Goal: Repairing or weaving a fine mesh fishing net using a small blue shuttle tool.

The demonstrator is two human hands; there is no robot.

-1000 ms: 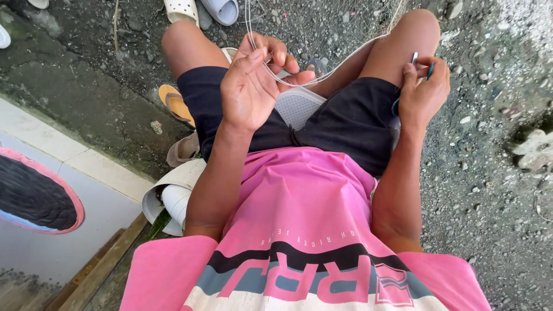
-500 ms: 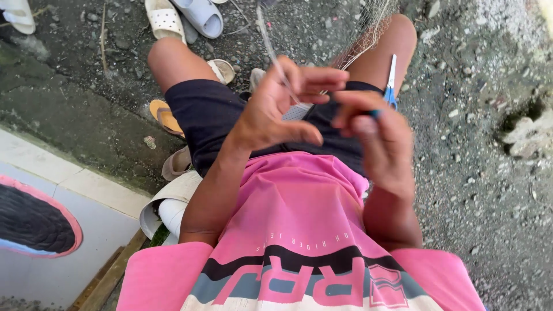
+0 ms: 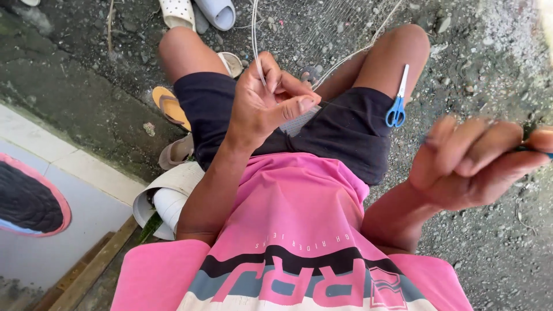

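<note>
My left hand (image 3: 265, 103) is raised over my lap and pinches a thin pale line (image 3: 254, 34) that runs up out of view. A fine dark thread (image 3: 351, 107) leads from those fingers to the right. My right hand (image 3: 472, 161) is drawn far out to the right and blurred. Its fingers are closed on a thin dark tool (image 3: 538, 150) at the frame edge, too blurred to identify. Blue-handled scissors (image 3: 397, 102) lie on my right thigh, untouched. Faint netting (image 3: 340, 34) stretches over the ground beyond my knees.
I sit on rough gravel in black shorts and a pink shirt. Pale slippers (image 3: 199, 11) lie at the top and a yellow flip-flop (image 3: 168, 106) sits by my left thigh. White pipe pieces (image 3: 167, 198), a tiled ledge (image 3: 63, 173) and a black, pink-rimmed disc (image 3: 29, 201) are on the left.
My right hand has swung from beside the left hand far out to the right. The left hand stays over my lap, pinching the line. The scissors now show fully on my thigh.
</note>
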